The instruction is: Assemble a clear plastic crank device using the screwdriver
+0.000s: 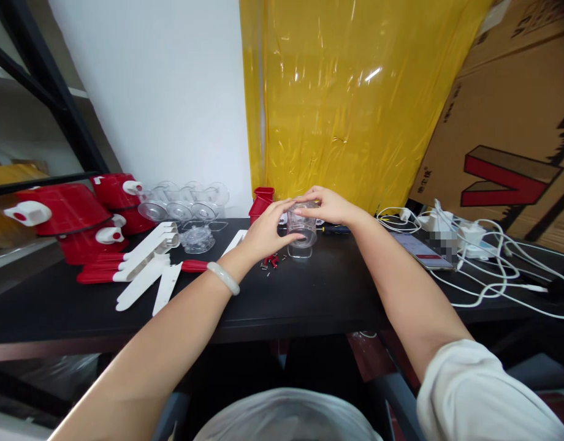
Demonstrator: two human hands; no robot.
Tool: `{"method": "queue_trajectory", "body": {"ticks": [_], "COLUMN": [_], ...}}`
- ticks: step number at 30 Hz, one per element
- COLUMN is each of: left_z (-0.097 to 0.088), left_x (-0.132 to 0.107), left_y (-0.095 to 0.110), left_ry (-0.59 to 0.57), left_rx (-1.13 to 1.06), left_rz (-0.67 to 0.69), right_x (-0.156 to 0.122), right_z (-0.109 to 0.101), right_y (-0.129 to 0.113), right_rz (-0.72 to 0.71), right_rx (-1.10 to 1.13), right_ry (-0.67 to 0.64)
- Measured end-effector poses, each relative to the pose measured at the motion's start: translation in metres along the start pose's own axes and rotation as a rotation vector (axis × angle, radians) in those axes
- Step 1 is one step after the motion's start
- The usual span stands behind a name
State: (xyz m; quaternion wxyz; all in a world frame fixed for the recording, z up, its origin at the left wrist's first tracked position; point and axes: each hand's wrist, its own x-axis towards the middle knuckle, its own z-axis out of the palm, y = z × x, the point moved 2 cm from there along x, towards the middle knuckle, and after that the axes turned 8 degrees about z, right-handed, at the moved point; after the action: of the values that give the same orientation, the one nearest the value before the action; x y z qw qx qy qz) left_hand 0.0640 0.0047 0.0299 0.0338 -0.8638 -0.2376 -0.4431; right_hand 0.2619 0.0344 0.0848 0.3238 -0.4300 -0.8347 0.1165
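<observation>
A clear plastic cup-shaped part (pixel 302 236) stands upright near the back of the black table (pixel 309 294). My left hand (pixel 267 231) grips its left side, fingers curled round it. My right hand (pixel 325 205) rests over its top rim, fingers closed on it. Small red and metal bits (pixel 271 261) lie on the table just below my left hand. A pale bangle (pixel 224 277) sits on my left wrist.
Red bowls with white handles (pixel 70 214) sit at the left, with clear parts (pixel 185 205) and white and red flat handles (pixel 144 263) beside them. Behind my hands stands a red container (pixel 262 201). White cables and chargers (pixel 475 245) spread at the right. Yellow plastic sheet and cardboard boxes stand behind.
</observation>
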Motion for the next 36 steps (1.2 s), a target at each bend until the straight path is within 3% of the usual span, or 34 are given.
{"method": "queue_trajectory", "body": {"ticks": [7,14,20,26,36], "left_z": [0.000,-0.006,-0.009,-0.008,-0.008], "left_x": [0.000,0.004,0.005,0.005,0.005], "left_y": [-0.001,0.005,0.006,0.004,0.008], "left_ry": [0.011,0.036,0.097,0.110,0.034], "left_rx": [-0.003,0.039,0.108,0.132,0.147], "left_rz": [-0.005,0.064,0.076,0.110,0.131], "right_x": [0.001,0.010,0.017,0.019,0.021], "right_z": [0.002,0.003,0.008,0.014,0.017], "right_y": [0.001,0.013,0.033,0.037,0.046], "right_rz": [-0.017,-0.087,-0.024,-0.040,-0.048], "right_rx": [0.001,0.177,0.326,0.470,0.595], "right_ry": [-0.002,0.218,0.106,-0.023,-0.023]}}
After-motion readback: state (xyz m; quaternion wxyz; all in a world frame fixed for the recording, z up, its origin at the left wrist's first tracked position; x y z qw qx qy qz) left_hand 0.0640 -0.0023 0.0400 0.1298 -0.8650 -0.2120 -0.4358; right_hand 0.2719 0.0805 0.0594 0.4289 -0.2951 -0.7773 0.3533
